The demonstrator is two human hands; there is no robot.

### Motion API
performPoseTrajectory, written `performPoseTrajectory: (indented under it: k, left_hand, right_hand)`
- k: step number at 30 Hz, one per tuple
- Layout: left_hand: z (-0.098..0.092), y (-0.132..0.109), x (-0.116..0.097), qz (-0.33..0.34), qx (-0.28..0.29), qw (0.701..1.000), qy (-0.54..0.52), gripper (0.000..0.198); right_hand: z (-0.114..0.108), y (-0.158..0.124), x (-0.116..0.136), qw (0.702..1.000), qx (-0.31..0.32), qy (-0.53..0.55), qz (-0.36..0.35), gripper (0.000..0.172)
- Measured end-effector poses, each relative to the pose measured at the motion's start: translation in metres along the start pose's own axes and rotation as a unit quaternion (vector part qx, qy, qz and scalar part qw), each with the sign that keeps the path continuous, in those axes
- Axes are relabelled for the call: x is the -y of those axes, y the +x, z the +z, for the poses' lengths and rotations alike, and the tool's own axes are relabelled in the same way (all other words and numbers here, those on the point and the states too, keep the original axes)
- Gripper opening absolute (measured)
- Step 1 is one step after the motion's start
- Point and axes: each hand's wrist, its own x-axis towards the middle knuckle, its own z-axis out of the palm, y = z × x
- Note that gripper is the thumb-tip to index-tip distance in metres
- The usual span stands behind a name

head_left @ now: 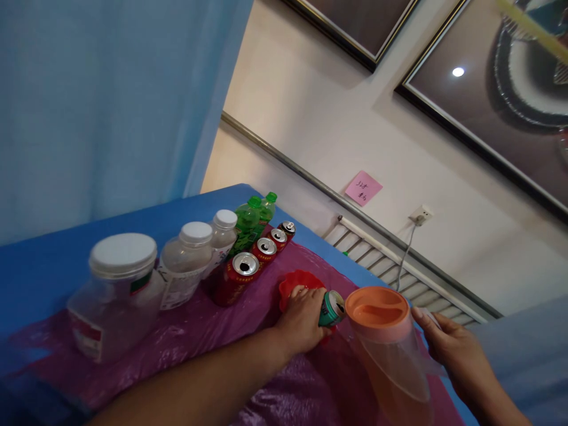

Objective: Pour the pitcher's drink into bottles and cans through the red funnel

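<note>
Below the frame's centre, the left hand is gripping a green can; at lower right, the right hand is clasping an orange-lidded pitcher.

I count one left hand and one right hand, so two in all. There are five cans: four cans in a row and one green can. There are three clear jars, one big and two smaller, with one white lid each. I see two green bottles, one red bowl, and one jug with one orange lid. The wall has two framed pictures, one pink note, one plug socket and one long pipe.
</note>
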Motion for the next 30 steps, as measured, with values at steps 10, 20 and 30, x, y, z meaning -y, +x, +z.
performPoseTrajectory:
  k: [10, 20, 30]
  left_hand:
    - [-0.0017, 0.0005, -0.0006, -0.003, 0.004, 1.0, 0.004, 0.048]
    - [-0.002, -0.0001, -0.0013, -0.003, 0.002, 1.0, -0.001, 0.045]
    - [-0.0019, -0.0008, -0.0021, -0.006, 0.005, 1.0, -0.007, 0.052]
  right_hand:
    - [-0.0018, 0.0011, -0.0036, 0.999, 0.032, 0.022, 0.034, 0.054]
    - [0.0001, 0.0004, -0.0068, 0.998, 0.049, 0.008, 0.039, 0.055]
    - [-0.0014, 0.0013, -0.0029, 0.999, 0.043, 0.001, 0.023, 0.052]
